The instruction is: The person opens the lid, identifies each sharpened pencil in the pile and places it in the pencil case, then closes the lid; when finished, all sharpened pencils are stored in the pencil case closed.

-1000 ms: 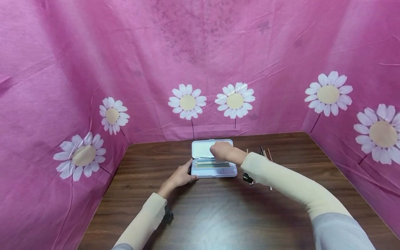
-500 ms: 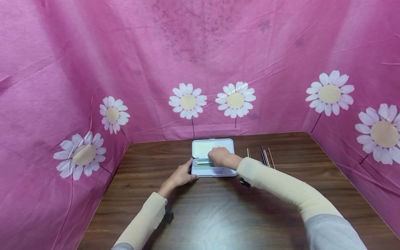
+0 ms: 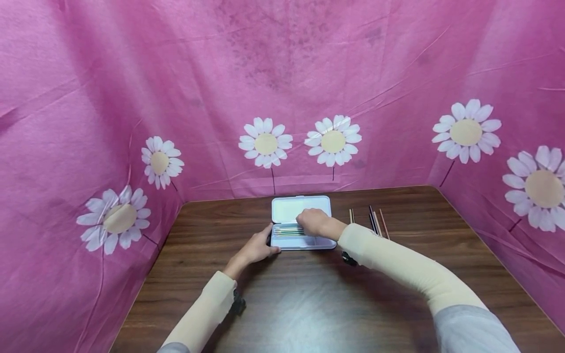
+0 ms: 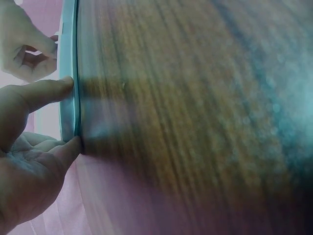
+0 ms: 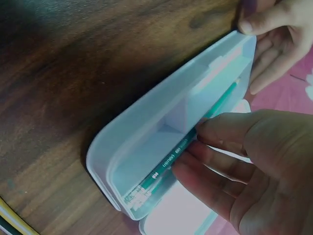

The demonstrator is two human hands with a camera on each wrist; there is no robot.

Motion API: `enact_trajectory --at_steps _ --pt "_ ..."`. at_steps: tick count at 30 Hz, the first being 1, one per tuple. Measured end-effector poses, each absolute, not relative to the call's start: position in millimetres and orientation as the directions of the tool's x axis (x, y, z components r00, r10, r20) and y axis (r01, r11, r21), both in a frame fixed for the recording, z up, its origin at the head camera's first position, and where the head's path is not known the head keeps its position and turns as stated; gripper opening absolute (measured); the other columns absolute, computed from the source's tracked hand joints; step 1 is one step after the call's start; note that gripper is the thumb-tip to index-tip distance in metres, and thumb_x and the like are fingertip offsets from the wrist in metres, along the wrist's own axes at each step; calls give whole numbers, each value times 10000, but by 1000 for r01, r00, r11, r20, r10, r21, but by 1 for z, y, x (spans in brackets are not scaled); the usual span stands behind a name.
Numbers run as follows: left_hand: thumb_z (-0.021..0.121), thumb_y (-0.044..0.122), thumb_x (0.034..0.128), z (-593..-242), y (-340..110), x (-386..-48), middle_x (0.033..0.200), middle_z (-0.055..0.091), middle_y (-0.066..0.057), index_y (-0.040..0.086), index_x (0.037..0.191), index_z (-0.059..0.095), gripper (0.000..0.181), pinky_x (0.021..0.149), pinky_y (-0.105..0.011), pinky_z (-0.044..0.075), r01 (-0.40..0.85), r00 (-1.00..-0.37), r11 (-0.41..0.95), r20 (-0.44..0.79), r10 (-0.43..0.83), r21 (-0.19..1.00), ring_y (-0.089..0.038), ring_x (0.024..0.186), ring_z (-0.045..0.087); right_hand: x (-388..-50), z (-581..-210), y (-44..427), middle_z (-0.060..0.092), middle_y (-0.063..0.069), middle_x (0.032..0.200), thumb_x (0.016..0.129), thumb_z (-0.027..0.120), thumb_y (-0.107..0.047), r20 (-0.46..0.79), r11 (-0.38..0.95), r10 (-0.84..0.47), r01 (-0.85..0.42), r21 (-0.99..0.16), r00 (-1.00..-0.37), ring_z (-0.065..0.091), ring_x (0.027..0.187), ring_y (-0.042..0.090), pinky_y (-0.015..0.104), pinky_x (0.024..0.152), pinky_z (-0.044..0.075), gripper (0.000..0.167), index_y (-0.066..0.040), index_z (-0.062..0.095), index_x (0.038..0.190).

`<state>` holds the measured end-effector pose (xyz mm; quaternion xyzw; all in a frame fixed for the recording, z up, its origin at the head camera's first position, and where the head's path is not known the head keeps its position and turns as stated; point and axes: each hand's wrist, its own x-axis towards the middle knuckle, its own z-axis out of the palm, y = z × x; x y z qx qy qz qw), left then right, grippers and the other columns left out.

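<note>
A pale pencil case (image 3: 324, 243) lies with its lid (image 3: 284, 208) raised at the back of the wooden table. Several pencils (image 3: 287, 231) lie lengthwise along the hinge side. My left hand (image 3: 257, 246) holds the case's left end; in the left wrist view its thumb (image 4: 54, 93) lies against the case edge (image 4: 68, 107). My right hand (image 3: 312, 221) is over the case. In the right wrist view, its thumb and fingers pinch a dark green pencil (image 5: 168, 161) with pale lettering. The hand covers part of that pencil and of the row.
Right of the case lie loose pencils: a light pair (image 3: 351, 215) and a group with dark and reddish ones (image 3: 375, 220). A small divider (image 5: 177, 116) stands inside the case. Pink cloth (image 3: 282, 73) with daisies hangs behind and beside the table (image 3: 282, 294).
My right hand has come down from over the lid to the pencil row, shifting slightly right in the last half second. More loose pencils show past the sleeve. My left hand stays put.
</note>
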<state>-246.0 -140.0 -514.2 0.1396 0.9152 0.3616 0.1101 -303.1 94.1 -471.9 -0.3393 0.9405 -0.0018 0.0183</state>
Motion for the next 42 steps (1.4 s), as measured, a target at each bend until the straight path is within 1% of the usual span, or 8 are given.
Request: enact_trajectory --at_steps 8,13,15,19,22,31,39,42 --pt "800 177 959 -516 -141 -247 1657 404 -288 -48 1664 253 920 1228 -514 419 189 -934 696 -93 346 692 -357 1481 495 -320 -446 108 713 43 790 914 704 -21 59 802 -589 -592 -80 -806 661 717 219 406 639 601 118 -104 706 831" --pt "814 177 946 -515 -141 -247 1648 413 -296 -61 1656 266 928 1227 -515 420 198 -933 692 -81 349 694 -361 1478 497 -338 -437 112 742 78 860 935 688 -36 90 844 -516 -524 -112 -852 707 797 274 452 724 628 72 -74 732 893" --pt "815 180 945 -515 -142 -247 1648 412 -297 -64 1654 268 927 1226 -514 421 198 -934 692 -82 349 694 -362 1478 498 -343 -437 112 757 113 962 962 677 -50 87 854 -501 -508 -111 -861 726 903 311 473 795 637 66 -50 735 994" --pt "812 187 948 -515 -142 -247 1644 422 -294 -57 1656 270 925 1203 -502 451 198 -934 691 -81 348 695 -356 1448 531 -352 -442 108 689 212 1295 1013 647 -103 61 878 -465 -468 -101 -883 652 1236 388 524 1032 581 339 18 643 1330" --pt "812 187 949 -517 -142 -248 1634 440 -291 -51 1660 266 927 1181 -491 477 195 -934 686 -82 349 701 -343 1417 560 -356 -445 105 594 269 1456 1036 608 -134 8 887 -451 -449 -108 -892 557 1384 432 548 1164 486 492 66 521 1477" --pt "812 186 947 -519 -143 -251 1651 413 -289 -54 1660 259 934 1221 -507 428 199 -932 686 -81 353 699 -348 1477 497 -357 -445 101 708 229 1257 1064 565 -150 -12 869 -483 -478 -127 -875 688 1183 406 529 1058 559 374 64 579 1371" --pt "813 203 943 -519 -142 -252 1650 417 -288 -52 1658 271 932 1233 -506 415 205 -935 696 -73 348 688 -353 1488 486 -352 -436 103 687 249 1323 1057 566 -112 60 832 -531 -533 -154 -845 645 1254 422 531 1114 524 327 67 645 1319" --pt "815 197 939 -519 -142 -251 1648 416 -293 -53 1658 270 935 1235 -513 409 206 -936 700 -70 344 684 -360 1492 481 -349 -434 105 708 224 1246 1059 560 -83 116 792 -561 -572 -212 -820 654 1209 396 524 1088 531 264 47 705 1236"
